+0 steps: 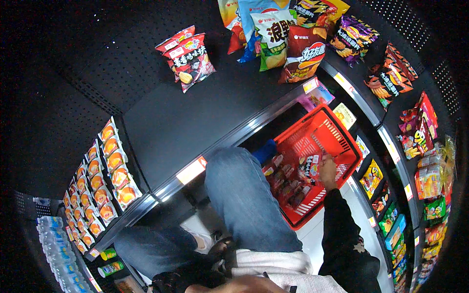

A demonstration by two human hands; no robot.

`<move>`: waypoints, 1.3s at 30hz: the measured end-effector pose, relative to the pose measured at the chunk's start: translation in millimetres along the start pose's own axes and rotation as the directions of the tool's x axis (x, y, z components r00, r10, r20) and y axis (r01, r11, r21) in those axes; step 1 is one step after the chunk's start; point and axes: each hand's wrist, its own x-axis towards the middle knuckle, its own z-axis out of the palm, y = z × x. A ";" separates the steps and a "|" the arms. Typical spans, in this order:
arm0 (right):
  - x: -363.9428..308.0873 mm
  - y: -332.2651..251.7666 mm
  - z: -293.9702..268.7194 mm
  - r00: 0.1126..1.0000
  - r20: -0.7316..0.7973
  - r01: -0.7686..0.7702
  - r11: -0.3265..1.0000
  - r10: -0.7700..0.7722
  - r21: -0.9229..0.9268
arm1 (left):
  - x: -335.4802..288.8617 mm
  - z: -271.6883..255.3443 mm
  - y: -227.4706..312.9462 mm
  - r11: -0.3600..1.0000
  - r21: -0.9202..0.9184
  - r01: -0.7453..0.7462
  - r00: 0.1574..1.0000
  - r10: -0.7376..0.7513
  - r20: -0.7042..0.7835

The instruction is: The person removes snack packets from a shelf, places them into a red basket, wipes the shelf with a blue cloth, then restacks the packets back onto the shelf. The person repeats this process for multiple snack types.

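Inside the red shopping basket, my right hand is closed on the edge of a red and white snack bag. More small reddish snack bags lie in the basket beside it. Blurred skin that seems to be my left hand shows at the lower edge, close to my body; its fingers cannot be made out. Two similar red snack bags stand together on the black shelf ahead.
My bent knees are between the shelf front and the basket. Chip bags stand at the back right, with snack-filled shelves along the right. Rows of packaged buns and water bottles line the left.
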 end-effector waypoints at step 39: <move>70.1 -553.0 -89.6 0.174 -0.312 0.979 0.199 -0.934 -0.053 | -12.9 44.8 87.8 0.509 0.849 -0.141 0.986 0.153 0.072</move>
